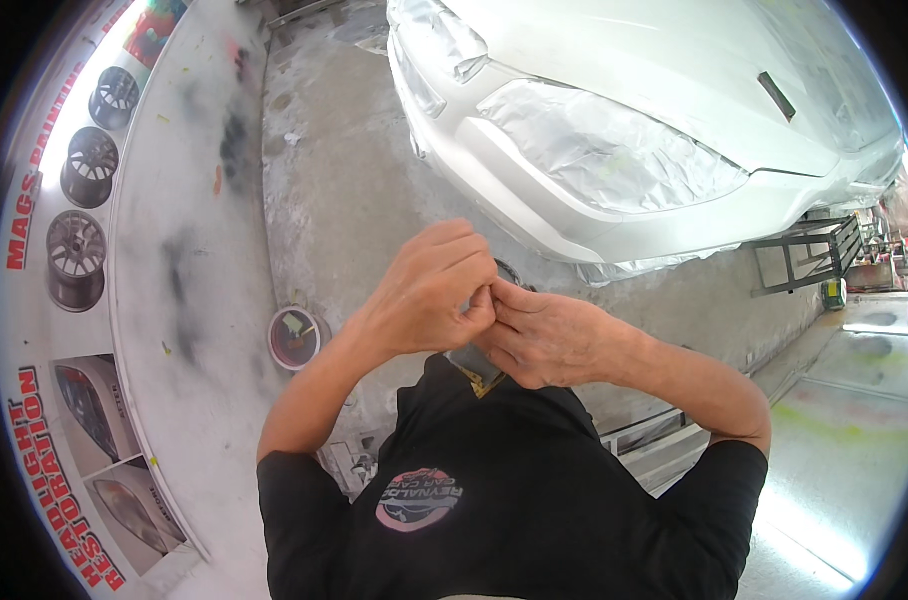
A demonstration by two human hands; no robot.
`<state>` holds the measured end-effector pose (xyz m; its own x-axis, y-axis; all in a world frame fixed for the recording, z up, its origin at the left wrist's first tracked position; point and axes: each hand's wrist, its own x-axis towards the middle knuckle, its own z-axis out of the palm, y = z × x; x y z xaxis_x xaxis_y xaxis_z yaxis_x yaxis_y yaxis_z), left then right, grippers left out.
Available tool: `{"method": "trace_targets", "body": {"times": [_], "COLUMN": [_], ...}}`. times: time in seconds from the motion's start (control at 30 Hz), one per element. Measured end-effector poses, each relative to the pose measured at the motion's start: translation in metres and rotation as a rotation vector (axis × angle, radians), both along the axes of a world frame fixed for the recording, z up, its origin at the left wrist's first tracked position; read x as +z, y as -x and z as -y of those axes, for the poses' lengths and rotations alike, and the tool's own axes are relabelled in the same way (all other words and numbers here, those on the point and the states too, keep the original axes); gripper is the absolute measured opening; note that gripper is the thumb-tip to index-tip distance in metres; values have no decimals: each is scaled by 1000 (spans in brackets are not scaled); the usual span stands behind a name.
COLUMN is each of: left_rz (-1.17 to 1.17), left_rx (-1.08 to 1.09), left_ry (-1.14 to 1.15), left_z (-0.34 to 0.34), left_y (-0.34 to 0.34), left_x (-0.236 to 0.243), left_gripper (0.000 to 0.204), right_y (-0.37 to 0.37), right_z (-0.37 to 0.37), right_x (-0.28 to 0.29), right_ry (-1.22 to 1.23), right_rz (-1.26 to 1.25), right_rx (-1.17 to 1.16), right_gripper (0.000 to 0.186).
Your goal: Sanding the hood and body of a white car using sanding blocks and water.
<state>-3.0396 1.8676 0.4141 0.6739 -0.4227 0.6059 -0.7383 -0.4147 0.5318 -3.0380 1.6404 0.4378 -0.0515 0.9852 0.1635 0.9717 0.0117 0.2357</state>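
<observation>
My left hand point(429, 285) and my right hand point(549, 335) meet in front of my chest, fingertips touching. Below the right hand's fingers pokes a small grey sheet with a ragged yellow-brown edge, like a piece of sandpaper point(481, 378); most of it is hidden by that hand. The left hand's fingers are curled into a pinch against the right thumb, and what lies between them does not show. Beyond the hands stands a white car point(574, 225), its headlight covered with silvery masking sheet point(614, 150).
A round bucket point(296, 338) with things in it stands on the concrete floor point(339, 170) by the left wall point(194, 250). A dark flat strip point(776, 96) lies on the car's hood. A black metal frame point(809, 255) is at the right, near a pale panel point(854, 430).
</observation>
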Motion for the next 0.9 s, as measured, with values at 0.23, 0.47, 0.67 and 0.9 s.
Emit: {"method": "trace_targets", "body": {"times": [0.23,0.47,0.67,0.9], "left_rz": [24,8,-311,-189], "left_rx": [-48,-88,-41,37], "left_ry": [49,142,288,303], "left_z": [0,-2,-17,-4], "left_y": [-1,-2,8,12], "left_x": [-9,-21,-28,-21], "left_gripper": [19,19,13,18], "right_y": [6,6,1,-1], "right_z": [2,7,9,12], "right_x": [0,1,-1,-5], "right_ry": [70,55,-73,-69], "right_rz": [22,-6,-77,-110], "right_rx": [-16,-26,-39,-51], "right_gripper": [34,39,38,43]}}
